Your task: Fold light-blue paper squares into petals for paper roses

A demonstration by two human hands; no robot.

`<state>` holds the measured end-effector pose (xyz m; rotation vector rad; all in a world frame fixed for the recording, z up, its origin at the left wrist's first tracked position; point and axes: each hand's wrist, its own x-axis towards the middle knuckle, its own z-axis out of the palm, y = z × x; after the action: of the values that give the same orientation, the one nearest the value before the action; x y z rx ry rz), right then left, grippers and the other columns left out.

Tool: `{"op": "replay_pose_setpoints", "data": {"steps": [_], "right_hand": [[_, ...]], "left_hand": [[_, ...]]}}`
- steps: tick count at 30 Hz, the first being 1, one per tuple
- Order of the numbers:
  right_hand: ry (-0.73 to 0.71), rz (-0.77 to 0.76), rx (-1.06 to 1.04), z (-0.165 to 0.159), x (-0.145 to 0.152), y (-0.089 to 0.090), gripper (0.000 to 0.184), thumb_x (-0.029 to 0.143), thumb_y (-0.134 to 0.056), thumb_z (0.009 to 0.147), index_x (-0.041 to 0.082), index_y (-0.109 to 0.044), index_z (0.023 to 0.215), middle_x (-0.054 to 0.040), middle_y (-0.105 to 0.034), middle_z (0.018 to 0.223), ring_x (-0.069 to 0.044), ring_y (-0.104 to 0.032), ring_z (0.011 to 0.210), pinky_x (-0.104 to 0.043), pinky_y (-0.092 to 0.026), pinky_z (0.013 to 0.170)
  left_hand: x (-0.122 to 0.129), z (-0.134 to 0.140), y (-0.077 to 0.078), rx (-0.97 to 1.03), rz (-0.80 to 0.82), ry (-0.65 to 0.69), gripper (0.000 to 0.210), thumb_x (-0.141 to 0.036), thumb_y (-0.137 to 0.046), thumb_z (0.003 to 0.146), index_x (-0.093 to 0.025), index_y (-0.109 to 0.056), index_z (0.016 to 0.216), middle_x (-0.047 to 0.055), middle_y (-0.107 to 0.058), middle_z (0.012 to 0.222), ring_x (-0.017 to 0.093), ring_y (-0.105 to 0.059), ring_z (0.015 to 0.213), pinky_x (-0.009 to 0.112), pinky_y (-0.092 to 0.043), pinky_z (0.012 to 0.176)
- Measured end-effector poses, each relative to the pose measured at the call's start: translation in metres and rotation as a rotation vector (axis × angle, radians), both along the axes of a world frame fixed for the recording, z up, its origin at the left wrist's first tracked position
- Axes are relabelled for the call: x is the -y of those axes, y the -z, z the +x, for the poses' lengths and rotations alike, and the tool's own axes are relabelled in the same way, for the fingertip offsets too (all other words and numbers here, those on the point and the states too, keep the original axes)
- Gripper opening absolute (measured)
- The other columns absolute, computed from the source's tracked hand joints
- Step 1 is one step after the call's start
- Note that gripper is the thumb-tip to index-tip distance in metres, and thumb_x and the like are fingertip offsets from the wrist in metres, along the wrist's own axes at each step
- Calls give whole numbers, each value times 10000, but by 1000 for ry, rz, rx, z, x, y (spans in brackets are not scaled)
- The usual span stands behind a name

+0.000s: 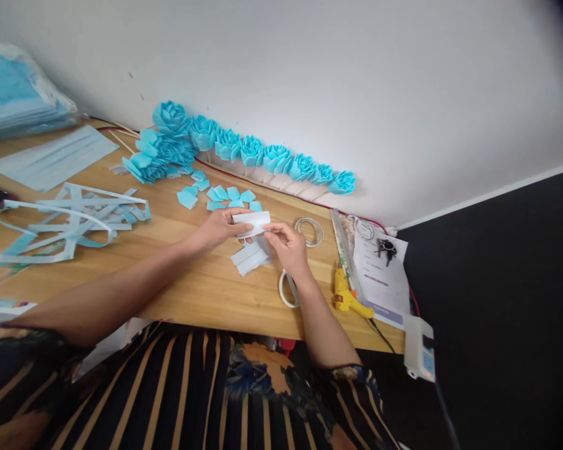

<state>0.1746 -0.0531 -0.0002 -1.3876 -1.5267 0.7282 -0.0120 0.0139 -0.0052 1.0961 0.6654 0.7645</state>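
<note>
Between both hands, above the wooden table, is a small folded white piece of fabric (256, 220). My left hand (220, 226) pinches its left end, thumb on top. At its right end, my right hand (287, 245) grips the edge between thumb and fingers. Below them a pale pleated fabric piece (249, 257) lies on the wood. Cut blue fabric petals (233, 194) are scattered just beyond my left hand. Close to my right wrist is a roll of white tape (288, 289), and a coil of thin wire (309, 231) lies past that hand.
Several blue fabric flowers (252, 151) on sticks line the wall. Left are cut strips (75, 219), a flat mask sheet (54, 156) and a bagged mask stack (19, 94). Right are a yellow glue gun (344, 294), papers (382, 281), keys (387, 250) and a power strip (420, 347) at the table edge.
</note>
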Motion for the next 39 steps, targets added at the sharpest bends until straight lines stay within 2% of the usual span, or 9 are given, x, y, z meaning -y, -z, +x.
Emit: {"op": "replay_pose_setpoints", "data": {"steps": [8, 17, 22, 27, 30, 34, 37, 39], "right_hand": [[14, -50, -98, -3, 1, 0, 214, 430, -644, 842, 223, -664, 890, -29, -764, 839, -190, -715, 779, -301, -539, 705], [61, -13, -113, -4, 0, 2, 176, 366, -666, 809, 209, -636, 883, -12, -709, 801, -144, -653, 688, -264, -518, 656], [47, 9, -134, -3, -2, 5, 272, 332, -646, 829, 230, -608, 1078, -19, -718, 902, -144, -664, 777, -270, -523, 718], [34, 25, -159, -3, -2, 7, 293, 309, -646, 840, 245, -609, 1123, -7, -704, 885, -138, -653, 763, -270, -520, 711], [14, -3, -213, -4, -3, 9, 318, 319, -664, 826, 247, -610, 1131, 0, -682, 862, -134, -632, 739, -262, -524, 679], [-61, -68, -316, -4, -5, 10, 531, 346, -713, 783, 271, -535, 1277, 7, -677, 853, -141, -630, 733, -255, -528, 645], [-109, -128, -355, -4, -5, 10, 721, 391, -754, 746, 292, -442, 1388, -12, -705, 949, -166, -659, 806, -274, -552, 668], [-115, -149, -334, -4, -5, 9, 712, 411, -753, 747, 285, -463, 1385, -20, -715, 962, -173, -670, 805, -288, -563, 682]], "left_hand": [[1, 1, 0, -45, 72, 17, 479, -299, -799, 682, -96, -662, 1094, 24, -715, 682, 150, -674, 596, 257, -530, 575], [0, 1, 4, -73, 114, 54, 492, -293, -765, 718, -82, -650, 1147, 26, -709, 661, 145, -661, 585, 247, -522, 573], [0, 1, 3, -64, 150, 42, 532, -396, -716, 769, -96, -628, 1199, 66, -719, 850, 147, -663, 645, 268, -545, 601], [1, 3, 4, -123, 245, -12, 707, -291, -787, 666, -144, -552, 1317, 94, -674, 1082, 110, -605, 660, 231, -515, 572], [1, 3, 5, -140, 279, -63, 674, -238, -742, 691, -144, -545, 1329, 60, -666, 982, 100, -568, 639, 221, -489, 562], [0, 0, 6, -105, 302, -95, 634, -198, -679, 744, -134, -518, 1354, 0, -613, 781, 105, -551, 628, 222, -463, 588], [1, 1, 8, -139, 421, -122, 550, -176, -678, 733, -154, -593, 1276, 4, -610, 790, 108, -534, 641, 217, -426, 574], [2, 3, 10, -172, 501, -127, 497, -173, -675, 730, -159, -633, 1225, 22, -630, 853, 111, -528, 663, 220, -416, 577]]}}
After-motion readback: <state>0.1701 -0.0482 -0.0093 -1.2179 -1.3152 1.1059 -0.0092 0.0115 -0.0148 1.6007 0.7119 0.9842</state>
